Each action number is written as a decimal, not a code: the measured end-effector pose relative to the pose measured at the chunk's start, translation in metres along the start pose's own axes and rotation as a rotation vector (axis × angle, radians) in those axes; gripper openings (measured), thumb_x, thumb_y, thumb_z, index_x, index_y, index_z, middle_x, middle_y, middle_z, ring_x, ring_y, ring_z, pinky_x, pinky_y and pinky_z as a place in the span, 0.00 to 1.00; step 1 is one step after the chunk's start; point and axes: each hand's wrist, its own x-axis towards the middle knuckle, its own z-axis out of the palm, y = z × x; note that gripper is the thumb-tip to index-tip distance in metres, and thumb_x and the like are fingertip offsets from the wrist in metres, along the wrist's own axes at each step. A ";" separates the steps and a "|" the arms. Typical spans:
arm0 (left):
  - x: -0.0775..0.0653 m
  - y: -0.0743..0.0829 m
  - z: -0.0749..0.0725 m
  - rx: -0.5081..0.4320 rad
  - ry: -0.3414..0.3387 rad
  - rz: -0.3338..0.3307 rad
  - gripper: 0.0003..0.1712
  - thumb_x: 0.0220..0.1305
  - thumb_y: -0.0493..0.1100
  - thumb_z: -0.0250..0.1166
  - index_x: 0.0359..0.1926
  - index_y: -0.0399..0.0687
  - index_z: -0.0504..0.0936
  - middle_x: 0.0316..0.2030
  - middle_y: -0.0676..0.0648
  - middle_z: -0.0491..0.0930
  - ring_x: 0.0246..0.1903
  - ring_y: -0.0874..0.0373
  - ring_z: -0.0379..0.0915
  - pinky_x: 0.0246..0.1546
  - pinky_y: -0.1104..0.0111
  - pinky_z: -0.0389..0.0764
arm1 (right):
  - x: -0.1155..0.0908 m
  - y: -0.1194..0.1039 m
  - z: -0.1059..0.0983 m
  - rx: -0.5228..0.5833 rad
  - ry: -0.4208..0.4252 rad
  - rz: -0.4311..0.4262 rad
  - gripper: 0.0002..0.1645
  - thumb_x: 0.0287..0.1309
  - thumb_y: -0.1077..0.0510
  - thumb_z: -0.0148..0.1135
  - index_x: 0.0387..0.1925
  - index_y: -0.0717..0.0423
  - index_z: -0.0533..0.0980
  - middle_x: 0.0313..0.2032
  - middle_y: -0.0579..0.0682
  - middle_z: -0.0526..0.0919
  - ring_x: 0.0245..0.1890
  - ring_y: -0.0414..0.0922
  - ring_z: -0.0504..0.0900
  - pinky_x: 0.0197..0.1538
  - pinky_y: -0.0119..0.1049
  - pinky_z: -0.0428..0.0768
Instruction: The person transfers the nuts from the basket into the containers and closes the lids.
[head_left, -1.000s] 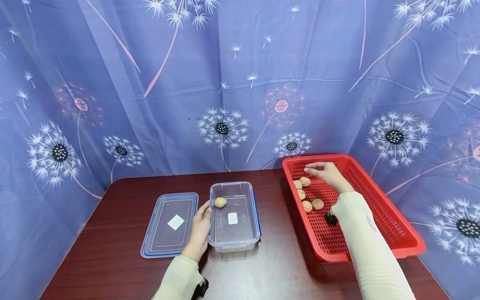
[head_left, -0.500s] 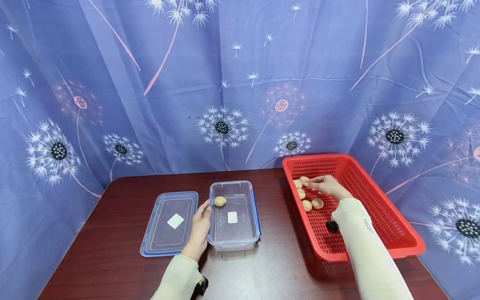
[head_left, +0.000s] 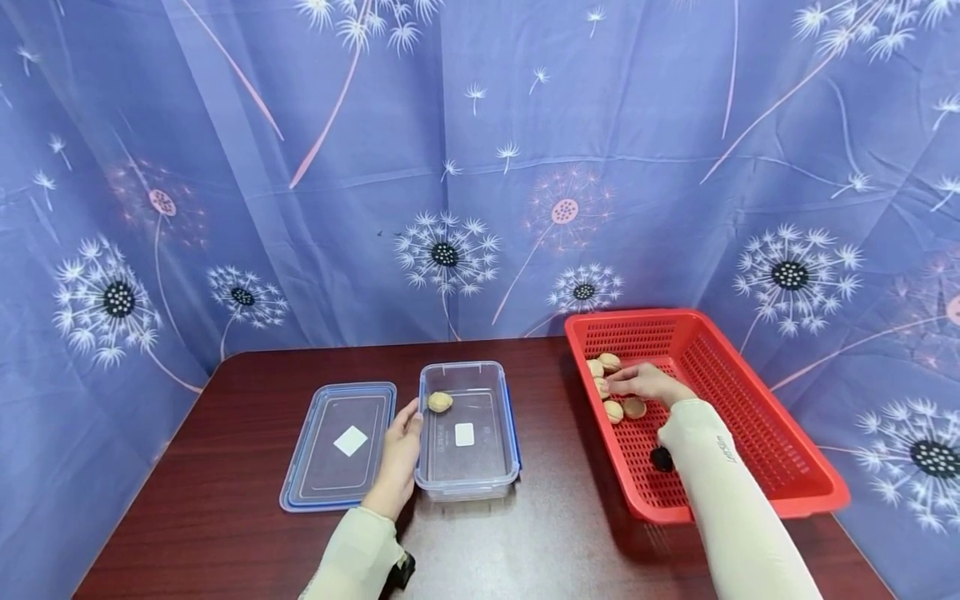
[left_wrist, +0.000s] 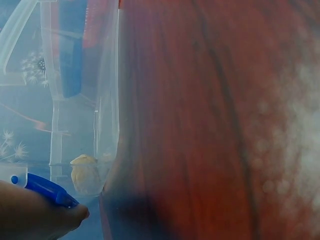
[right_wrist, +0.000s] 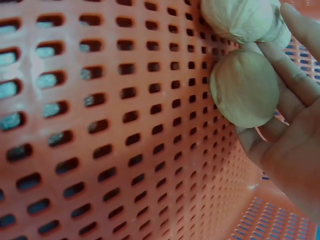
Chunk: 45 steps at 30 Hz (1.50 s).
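Note:
In the head view, my left hand (head_left: 402, 454) rests against the left side of a clear plastic food container (head_left: 468, 493), fingers fairly straight. The left wrist view shows part of that hand (left_wrist: 40, 212) by the container's blue clip (left_wrist: 50, 191). A single walnut (head_left: 440, 402) lies inside, at the far left. My right hand (head_left: 651, 385) reaches into the red basket (head_left: 813, 500), fingertips right at one of several walnuts (head_left: 614, 412) along its left wall. In the right wrist view, a walnut (right_wrist: 245, 89) sits in front of the spread fingers (right_wrist: 295, 75).
Left of the container lies its blue-edged lid (head_left: 337, 483) with a white label. Everything stands on a dark red wooden table (head_left: 217, 500). A blue dandelion-print curtain (head_left: 360, 292) hangs behind the table and at both sides.
My right hand has come down from above the far walnuts in the basket and moved nearer along the left wall to another walnut. The left hand and container stay put.

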 end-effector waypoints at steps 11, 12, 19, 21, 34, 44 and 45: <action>0.000 -0.003 -0.002 0.001 0.008 -0.018 0.24 0.75 0.36 0.44 0.68 0.31 0.61 0.67 0.29 0.60 0.68 0.38 0.53 0.69 0.51 0.54 | 0.009 0.004 0.004 -0.051 -0.017 0.006 0.34 0.58 0.48 0.65 0.58 0.69 0.73 0.59 0.67 0.73 0.61 0.61 0.69 0.62 0.52 0.69; 0.000 -0.003 -0.002 0.000 0.007 -0.015 0.24 0.75 0.36 0.45 0.68 0.31 0.62 0.67 0.29 0.60 0.68 0.38 0.53 0.69 0.51 0.54 | 0.009 0.004 0.004 -0.054 -0.017 0.011 0.34 0.58 0.47 0.66 0.58 0.68 0.73 0.59 0.67 0.72 0.61 0.61 0.68 0.62 0.52 0.69; 0.001 -0.002 0.000 -0.025 -0.003 -0.009 0.24 0.75 0.36 0.44 0.68 0.31 0.61 0.67 0.29 0.59 0.68 0.38 0.52 0.69 0.51 0.54 | 0.006 0.005 0.004 -0.057 -0.026 -0.007 0.34 0.58 0.49 0.66 0.57 0.69 0.73 0.58 0.68 0.73 0.59 0.63 0.69 0.61 0.54 0.70; 0.001 -0.001 0.001 -0.029 -0.002 -0.009 0.24 0.75 0.36 0.44 0.68 0.31 0.61 0.67 0.29 0.60 0.68 0.38 0.52 0.69 0.52 0.54 | 0.005 0.005 0.003 -0.067 -0.025 -0.019 0.34 0.58 0.48 0.66 0.57 0.69 0.73 0.58 0.68 0.73 0.59 0.62 0.70 0.60 0.53 0.71; 0.000 -0.002 -0.001 -0.024 -0.001 -0.004 0.24 0.75 0.36 0.45 0.68 0.31 0.62 0.67 0.30 0.60 0.68 0.39 0.53 0.69 0.52 0.54 | 0.000 0.002 -0.004 -0.049 0.047 -0.015 0.34 0.56 0.45 0.67 0.56 0.65 0.75 0.57 0.63 0.76 0.59 0.59 0.70 0.61 0.52 0.70; 0.000 -0.001 -0.001 -0.020 -0.004 -0.013 0.24 0.75 0.36 0.45 0.68 0.32 0.61 0.67 0.30 0.60 0.68 0.39 0.52 0.69 0.51 0.54 | -0.006 -0.009 -0.020 -0.094 0.133 -0.031 0.37 0.57 0.42 0.66 0.57 0.67 0.74 0.55 0.64 0.77 0.58 0.59 0.72 0.59 0.54 0.72; 0.001 -0.001 -0.001 -0.019 -0.004 -0.013 0.24 0.75 0.36 0.45 0.68 0.32 0.61 0.67 0.30 0.60 0.68 0.39 0.52 0.69 0.51 0.54 | -0.007 -0.010 -0.022 -0.083 0.137 -0.032 0.38 0.57 0.42 0.66 0.58 0.67 0.73 0.56 0.65 0.76 0.58 0.60 0.72 0.59 0.54 0.71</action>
